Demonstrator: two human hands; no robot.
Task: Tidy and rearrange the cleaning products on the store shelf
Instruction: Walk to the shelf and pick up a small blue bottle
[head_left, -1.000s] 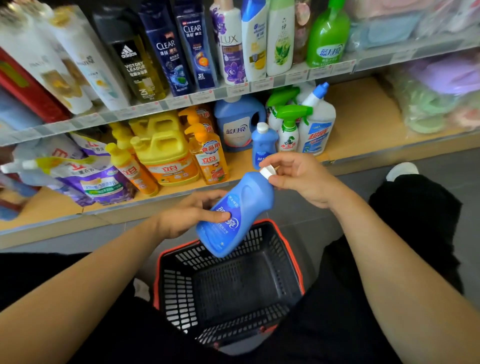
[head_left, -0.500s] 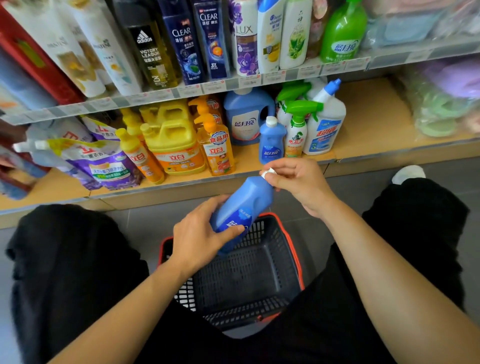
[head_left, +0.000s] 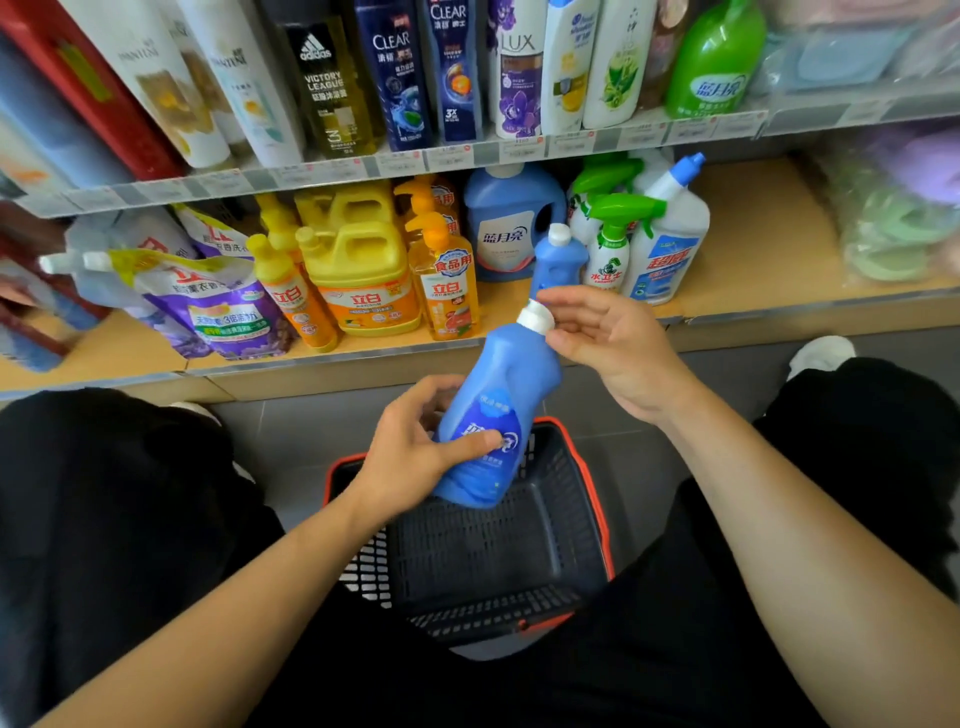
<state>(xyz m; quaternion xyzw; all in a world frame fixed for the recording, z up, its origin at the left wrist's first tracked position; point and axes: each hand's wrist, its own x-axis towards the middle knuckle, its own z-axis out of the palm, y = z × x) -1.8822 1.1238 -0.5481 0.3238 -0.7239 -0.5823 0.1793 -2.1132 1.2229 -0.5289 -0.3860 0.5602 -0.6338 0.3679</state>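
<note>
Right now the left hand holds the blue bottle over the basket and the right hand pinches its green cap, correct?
No: the head view shows the cap is white, not green. The left hand does hold the blue bottle over the basket, and the right hand pinches that cap.

- Left hand (head_left: 410, 457) grips the blue detergent bottle (head_left: 493, 410) low on its body, thumb across the label.
- The bottle tilts, its white cap (head_left: 537, 318) pointing up and far.
- Right hand (head_left: 613, 348) is at the top, forefinger and thumb pinching the cap, other fingers loose.
- Directly below the bottle sits a dark shopping basket (head_left: 483, 561) with a red rim, between the person's black-clad knees.
- On the lower shelf (head_left: 753, 234), a matching small blue bottle (head_left: 558, 260) stands just behind the cap.
- Left of it are an orange pump bottle (head_left: 447, 291) and a yellow jug (head_left: 358, 270); right of it, a green-trigger spray bottle (head_left: 610, 249).
- On the upper shelf, Clear shampoo (head_left: 395, 78) and a Lux bottle (head_left: 517, 73) stand upright.
</note>
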